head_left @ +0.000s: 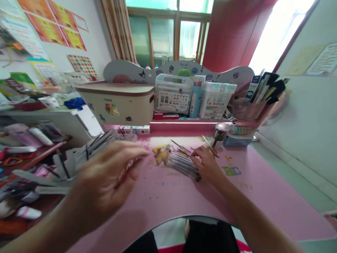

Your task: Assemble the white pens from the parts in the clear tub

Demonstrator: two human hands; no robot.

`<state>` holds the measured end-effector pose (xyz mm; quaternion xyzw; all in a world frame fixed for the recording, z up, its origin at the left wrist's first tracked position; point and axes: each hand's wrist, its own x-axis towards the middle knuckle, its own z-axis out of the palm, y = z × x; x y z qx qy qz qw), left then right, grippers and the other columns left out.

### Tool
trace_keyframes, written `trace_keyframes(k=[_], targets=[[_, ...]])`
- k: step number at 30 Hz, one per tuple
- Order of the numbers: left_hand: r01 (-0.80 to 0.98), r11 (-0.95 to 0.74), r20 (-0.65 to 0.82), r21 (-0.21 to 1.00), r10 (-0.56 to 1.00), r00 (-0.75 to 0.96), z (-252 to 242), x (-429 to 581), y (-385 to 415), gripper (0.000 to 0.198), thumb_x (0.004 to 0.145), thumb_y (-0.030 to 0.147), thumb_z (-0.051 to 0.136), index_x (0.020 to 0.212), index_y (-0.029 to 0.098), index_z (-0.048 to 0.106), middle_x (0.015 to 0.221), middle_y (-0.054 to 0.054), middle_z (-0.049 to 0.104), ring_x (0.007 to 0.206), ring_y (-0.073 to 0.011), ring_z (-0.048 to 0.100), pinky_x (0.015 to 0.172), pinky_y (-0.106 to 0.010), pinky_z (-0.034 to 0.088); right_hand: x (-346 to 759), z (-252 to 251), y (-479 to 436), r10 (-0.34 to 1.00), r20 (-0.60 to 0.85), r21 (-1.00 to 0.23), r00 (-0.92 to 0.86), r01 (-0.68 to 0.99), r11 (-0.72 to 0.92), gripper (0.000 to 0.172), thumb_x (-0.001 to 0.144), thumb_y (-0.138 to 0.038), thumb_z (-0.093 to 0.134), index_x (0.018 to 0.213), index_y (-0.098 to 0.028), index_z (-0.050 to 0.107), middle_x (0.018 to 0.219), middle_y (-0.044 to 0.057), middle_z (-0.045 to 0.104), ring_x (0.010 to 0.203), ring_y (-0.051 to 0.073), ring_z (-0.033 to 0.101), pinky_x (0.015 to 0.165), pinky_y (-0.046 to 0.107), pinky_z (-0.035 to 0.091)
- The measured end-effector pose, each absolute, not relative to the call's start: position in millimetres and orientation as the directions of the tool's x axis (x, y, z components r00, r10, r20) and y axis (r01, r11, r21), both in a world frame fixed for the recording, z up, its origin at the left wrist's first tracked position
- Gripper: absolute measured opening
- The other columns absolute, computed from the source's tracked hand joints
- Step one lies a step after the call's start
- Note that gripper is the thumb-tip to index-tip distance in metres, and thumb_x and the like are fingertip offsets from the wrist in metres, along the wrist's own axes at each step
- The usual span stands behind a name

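Unclosed and loosely curved, the left hand (105,179) blurs above one pink desk (263,200). The right hand (206,162) meets one bundle of slim pens (181,165) lying there, too overlapped to count; its grip is unclear.

At the worktop (276,207), one left hand (105,179), one right hand (206,162), one bundle of pen-like sticks (182,164), one lidded bin (126,103), two clear cases (173,94), and one blue cylinder (195,102) are counted.

Here's a bare left hand (105,177), motion-blurred, a bare right hand (206,163), sleeveless forearms (247,209), and, beyond the smooth pink surface (271,203)'s curved front edge, plain black legwear (210,239) on both legs!
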<state>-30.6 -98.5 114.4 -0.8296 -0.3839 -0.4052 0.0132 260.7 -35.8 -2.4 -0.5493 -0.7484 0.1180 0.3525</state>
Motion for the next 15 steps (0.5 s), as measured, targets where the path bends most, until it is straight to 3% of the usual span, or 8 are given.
trace_keyframes(k=[5, 9, 15], targets=[[0.585, -0.692, 0.361, 0.423, 0.721, 0.591, 55, 29, -86, 0.025, 0.089, 0.009, 0.047, 0.100, 0.021, 0.066, 0.101, -0.004, 0.070, 0.094, -0.0176, 0.064, 0.083, -0.029, 0.051, 259, 2, -39, 0.924, 0.184, -0.410, -0.335, 0.828, 0.382, 0.004, 0.083, -0.019, 0.066, 0.083, -0.018, 0.070, 0.098, 0.007, 0.060, 0.098, 0.022, 0.055, 0.085, 0.033, 0.039], [0.676, -0.638, 0.160, 0.368, 0.760, 0.630, 26, 50, -66, 0.030, 0.087, 0.010, 0.047, 0.106, 0.020, 0.067, 0.108, -0.007, 0.070, 0.101, -0.0239, 0.063, 0.090, -0.037, 0.050, 253, 8, -46, 0.887, 0.055, -0.286, -0.458, 0.844, 0.454, 0.007, 0.081, -0.024, 0.068, 0.080, -0.018, 0.072, 0.091, 0.007, 0.063, 0.091, 0.022, 0.057, 0.077, 0.031, 0.038], [0.738, -0.619, 0.007, 0.269, 0.767, 0.642, 5, 68, -53, 0.031, 0.090, 0.013, 0.042, 0.108, 0.015, 0.067, 0.109, -0.012, 0.068, 0.102, -0.0278, 0.061, 0.089, -0.041, 0.048, 248, -4, -51, 0.874, 0.146, -0.162, -0.463, 0.861, 0.483, 0.007, 0.075, -0.015, 0.064, 0.080, -0.017, 0.070, 0.089, 0.011, 0.066, 0.087, 0.025, 0.058, 0.074, 0.034, 0.041]])
